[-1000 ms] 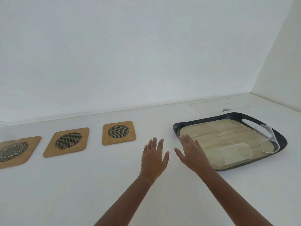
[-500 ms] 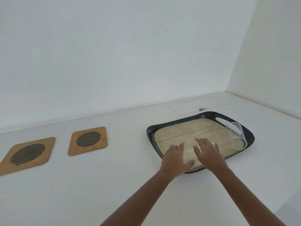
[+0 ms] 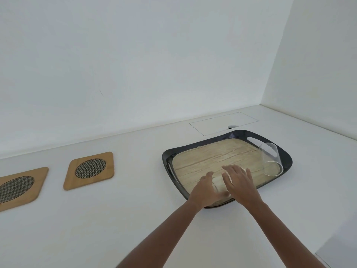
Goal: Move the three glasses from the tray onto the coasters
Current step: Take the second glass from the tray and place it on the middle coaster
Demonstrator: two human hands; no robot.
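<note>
Head view: a glass (image 3: 220, 187) lies on its side at the near edge of the tray (image 3: 168, 154), long axis running left to right. The left hand (image 3: 205, 191) and right hand (image 3: 240, 185), both open, flank it; neither grips it. Both are equally near. Two coasters (image 3: 88, 170) lie well apart to the left.

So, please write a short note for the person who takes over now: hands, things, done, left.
Left hand and right hand: both open, closing on the clear glass lying on its side at the near edge of the black tray with wooden floor.
Second clear glass: tilted at the tray's right end.
Two square wooden coasters with mesh centres: bare.
Left: both glasses.
</note>
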